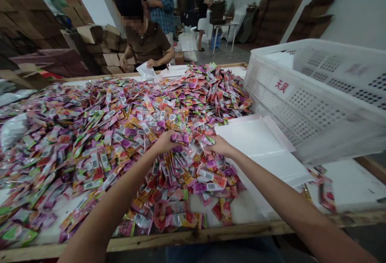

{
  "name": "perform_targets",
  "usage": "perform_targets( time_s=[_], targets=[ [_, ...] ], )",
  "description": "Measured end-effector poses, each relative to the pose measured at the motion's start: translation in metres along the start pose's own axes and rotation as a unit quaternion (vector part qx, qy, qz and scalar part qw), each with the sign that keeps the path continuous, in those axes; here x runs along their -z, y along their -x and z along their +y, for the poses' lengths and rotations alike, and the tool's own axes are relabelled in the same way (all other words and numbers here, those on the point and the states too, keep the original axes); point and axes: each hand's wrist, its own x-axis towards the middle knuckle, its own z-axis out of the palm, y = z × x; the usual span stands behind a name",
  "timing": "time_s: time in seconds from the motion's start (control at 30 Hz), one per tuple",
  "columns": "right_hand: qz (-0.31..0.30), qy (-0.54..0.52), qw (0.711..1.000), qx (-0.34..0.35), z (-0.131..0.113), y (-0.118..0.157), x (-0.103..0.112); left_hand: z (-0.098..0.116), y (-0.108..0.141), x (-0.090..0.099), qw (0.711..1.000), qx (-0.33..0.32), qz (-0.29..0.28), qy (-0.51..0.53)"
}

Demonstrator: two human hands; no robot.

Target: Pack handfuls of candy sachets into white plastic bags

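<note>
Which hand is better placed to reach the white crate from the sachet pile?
Probably the right hand: it sits nearer the white perforated plastic crate, with only a white sheet between them; the left hand lies farther off, over the sachet pile.

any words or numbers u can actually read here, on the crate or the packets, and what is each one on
"天凤": red characters on the white label on the side of the white perforated plastic crate.
The small sachets carry barcodes and printed wording, but these are too small and blurred to read.
</note>
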Motion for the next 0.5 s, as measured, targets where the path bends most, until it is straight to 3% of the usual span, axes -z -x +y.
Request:
perform_targets(
  time_s=[0.1, 0.2, 0.3, 0.4, 0.5],
  targets=[
    [0.001, -0.114, 0.993, -0.010, -0.002, 0.002, 0.009, 0.002, -0.003, 0.008, 0.983, 0.015, 0.084, 0.163],
    [0.028, -0.240, 0.970, 0.018, -0.007, 0.004, 0.016, 0.004, -0.002, 0.013, 0.973, 0.041, 0.051, 0.222],
    [0.054, -0.336, 0.940, 0.020, -0.006, 0.008, 0.027, 0.003, 0.001, 0.011, 0.979, 0.039, 0.041, 0.198],
    [0.081, -0.330, 0.940, -0.005, 0.003, 0.017, 0.037, -0.001, 0.001, 0.004, 0.983, 0.038, 0.065, 0.166],
    [0.123, -0.221, 0.968, -0.007, 0.012, 0.024, 0.041, -0.004, -0.009, 0.000, 0.986, 0.074, 0.106, 0.108]
  ],
)
